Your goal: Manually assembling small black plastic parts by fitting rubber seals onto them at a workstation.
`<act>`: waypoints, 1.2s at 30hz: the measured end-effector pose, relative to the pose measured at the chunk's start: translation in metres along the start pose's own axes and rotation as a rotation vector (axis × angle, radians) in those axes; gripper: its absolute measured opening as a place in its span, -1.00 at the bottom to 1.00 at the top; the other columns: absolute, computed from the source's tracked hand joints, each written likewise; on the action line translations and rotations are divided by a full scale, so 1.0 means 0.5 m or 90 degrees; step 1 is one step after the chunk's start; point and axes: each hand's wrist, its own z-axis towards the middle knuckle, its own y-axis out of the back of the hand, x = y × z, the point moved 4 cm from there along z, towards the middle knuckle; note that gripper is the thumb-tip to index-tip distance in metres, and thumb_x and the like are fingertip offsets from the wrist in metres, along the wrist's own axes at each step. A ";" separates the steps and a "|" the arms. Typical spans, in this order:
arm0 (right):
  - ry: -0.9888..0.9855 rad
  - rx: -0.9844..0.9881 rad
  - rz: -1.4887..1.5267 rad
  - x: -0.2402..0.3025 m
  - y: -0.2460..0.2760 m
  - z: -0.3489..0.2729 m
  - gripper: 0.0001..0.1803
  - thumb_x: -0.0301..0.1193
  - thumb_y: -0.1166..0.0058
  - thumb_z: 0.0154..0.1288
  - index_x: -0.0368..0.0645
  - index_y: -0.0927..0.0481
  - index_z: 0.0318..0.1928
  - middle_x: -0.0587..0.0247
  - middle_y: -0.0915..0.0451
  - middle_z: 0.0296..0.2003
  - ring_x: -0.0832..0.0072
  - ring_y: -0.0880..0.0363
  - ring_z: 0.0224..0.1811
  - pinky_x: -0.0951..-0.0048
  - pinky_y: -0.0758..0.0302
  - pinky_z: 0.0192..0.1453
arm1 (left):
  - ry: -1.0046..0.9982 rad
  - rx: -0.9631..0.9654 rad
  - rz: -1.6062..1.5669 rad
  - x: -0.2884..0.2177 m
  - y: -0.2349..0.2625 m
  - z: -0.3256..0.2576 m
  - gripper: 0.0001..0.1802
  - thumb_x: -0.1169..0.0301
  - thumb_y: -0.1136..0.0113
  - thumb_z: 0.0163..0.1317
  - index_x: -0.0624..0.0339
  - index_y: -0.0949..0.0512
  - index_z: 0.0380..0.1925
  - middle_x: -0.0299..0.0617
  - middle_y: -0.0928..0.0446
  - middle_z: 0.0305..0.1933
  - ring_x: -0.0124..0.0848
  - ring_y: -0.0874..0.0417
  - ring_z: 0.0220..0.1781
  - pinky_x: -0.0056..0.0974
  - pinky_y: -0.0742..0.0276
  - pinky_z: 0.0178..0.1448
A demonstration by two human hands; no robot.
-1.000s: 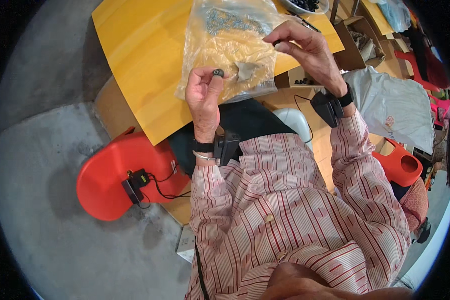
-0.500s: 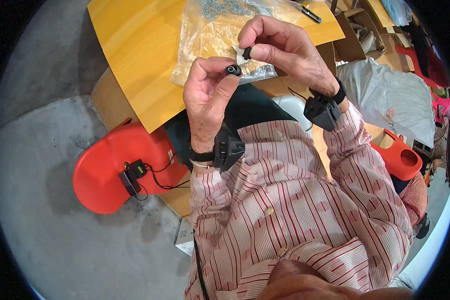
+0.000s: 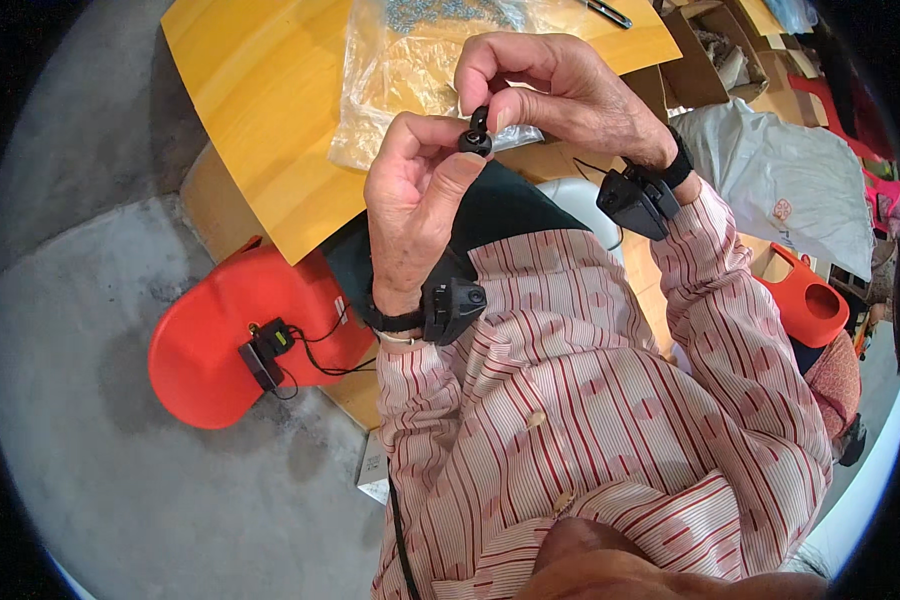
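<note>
Between the thumb and fingers of my left hand (image 3: 410, 200) is a small round black part (image 3: 475, 144) with a metallic-looking ring at its centre. My right hand (image 3: 555, 90) pinches a smaller dark piece (image 3: 480, 118) and holds it against the top of the round part. Whether the two are joined I cannot tell. Both hands are raised in front of my body, over the near edge of the yellow table. Beyond them lies a clear plastic bag (image 3: 370, 110), with many small bluish metal pieces (image 3: 450, 14) at its far end.
The yellow table (image 3: 260, 120) spans the far side, with a dark pen-like tool (image 3: 608, 13) on it. A red chair (image 3: 200, 350) at left carries a small black device (image 3: 262, 362) with cables. At right are a white sack (image 3: 770, 180) and an open cardboard box (image 3: 715, 60).
My right hand has moved left and brought its dark piece onto the round black part. The two were apart before. My left hand has barely shifted.
</note>
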 end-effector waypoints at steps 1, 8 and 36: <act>0.007 0.013 -0.016 0.001 0.000 0.001 -0.74 -0.30 -0.10 0.27 -0.26 -0.47 -0.24 0.41 -0.43 -0.36 0.66 -0.40 -0.30 0.63 -0.39 -0.15 | 0.005 0.007 0.007 0.001 0.000 0.000 -0.80 0.52 -0.15 0.24 0.34 -0.37 -0.19 -0.19 -0.49 -0.19 -0.51 -0.51 -0.14 -0.42 -0.41 0.04; 0.021 0.009 -0.100 0.006 0.000 -0.001 -0.67 -0.21 -0.14 0.20 -0.26 -0.48 -0.30 0.39 -0.44 -0.43 0.61 -0.40 -0.35 0.57 -0.38 -0.22 | 0.026 0.022 0.012 -0.002 -0.005 -0.001 -0.78 0.50 -0.15 0.25 0.35 -0.36 -0.19 -0.20 -0.48 -0.21 -0.52 -0.50 -0.15 -0.43 -0.41 0.03; 0.146 -0.009 -0.333 0.020 0.007 -0.006 -0.78 -0.35 -0.22 0.10 -0.23 -0.51 -0.37 0.35 -0.46 -0.45 0.47 -0.43 -0.40 0.47 -0.36 -0.27 | -0.009 0.001 0.057 0.005 -0.005 0.001 -0.81 0.49 -0.17 0.24 0.30 -0.36 -0.26 -0.26 -0.44 -0.28 -0.56 -0.44 -0.26 -0.46 -0.38 -0.10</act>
